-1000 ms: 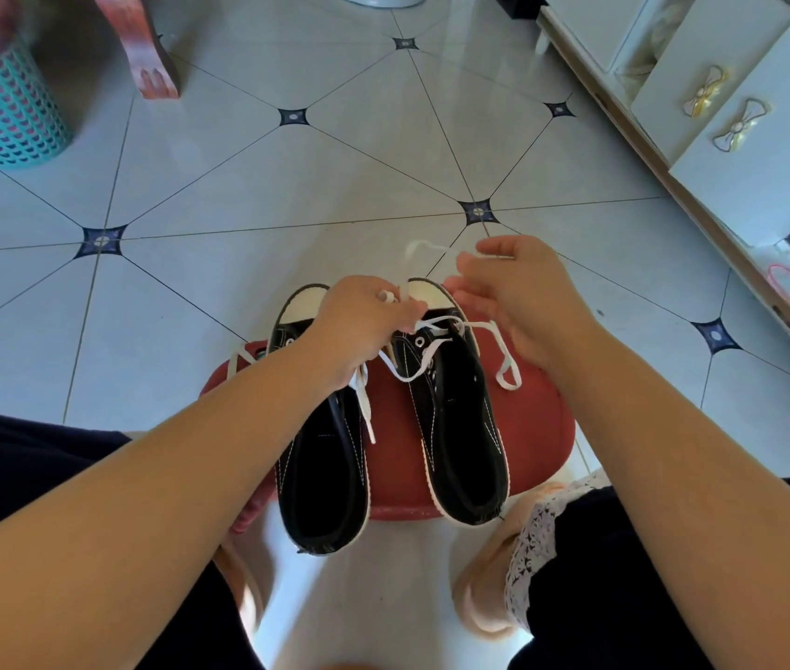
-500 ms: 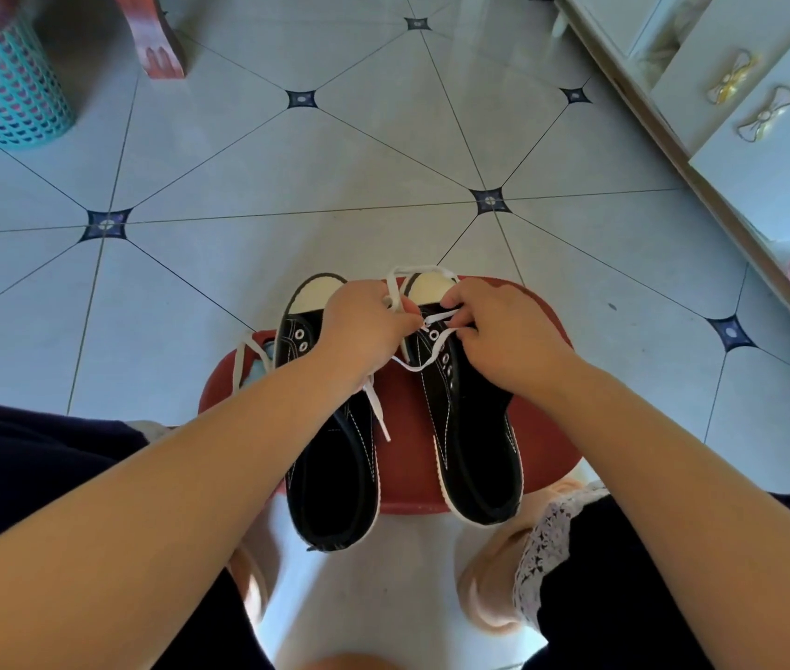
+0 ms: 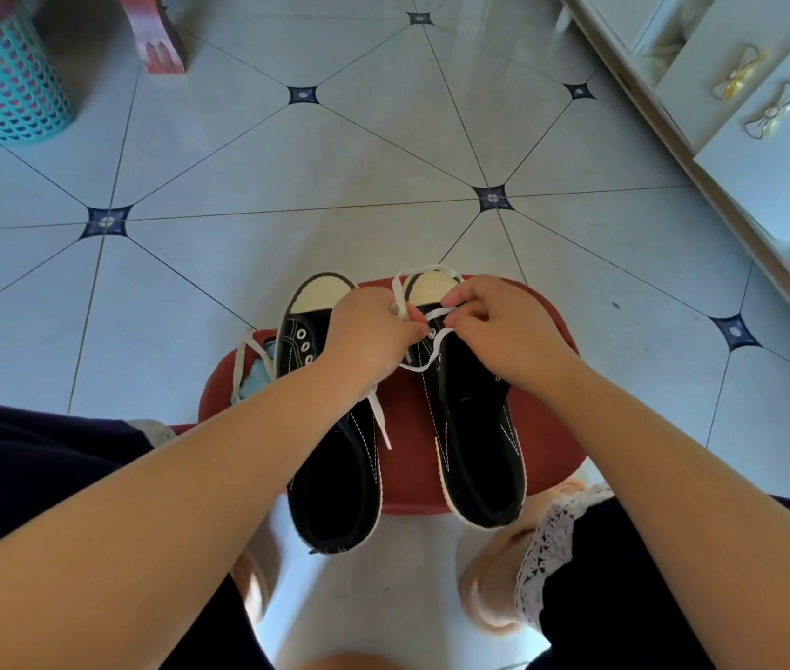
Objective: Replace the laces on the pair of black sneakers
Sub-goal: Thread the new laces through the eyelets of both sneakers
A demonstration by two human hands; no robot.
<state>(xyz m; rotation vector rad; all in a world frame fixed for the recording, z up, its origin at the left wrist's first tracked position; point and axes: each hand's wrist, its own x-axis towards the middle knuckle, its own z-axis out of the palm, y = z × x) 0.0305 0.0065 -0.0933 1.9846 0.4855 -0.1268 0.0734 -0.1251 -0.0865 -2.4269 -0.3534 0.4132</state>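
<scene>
Head view: with the left hand and right hand each pinching the white lace over the front eyelets of the right black sneaker on the red stool, it seems best to feed it flat, untwisted, and draw both ends even.

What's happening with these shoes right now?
A seated person is lacing the black canvas sneaker on their right, one of a pair standing on a round red stool. The left hand and right hand each pinch the flat white lace near the toe-end eyelets, and the lacing looks barely begun. The other black sneaker has bare eyelets. A second white lace lies at the stool's left edge.
</scene>
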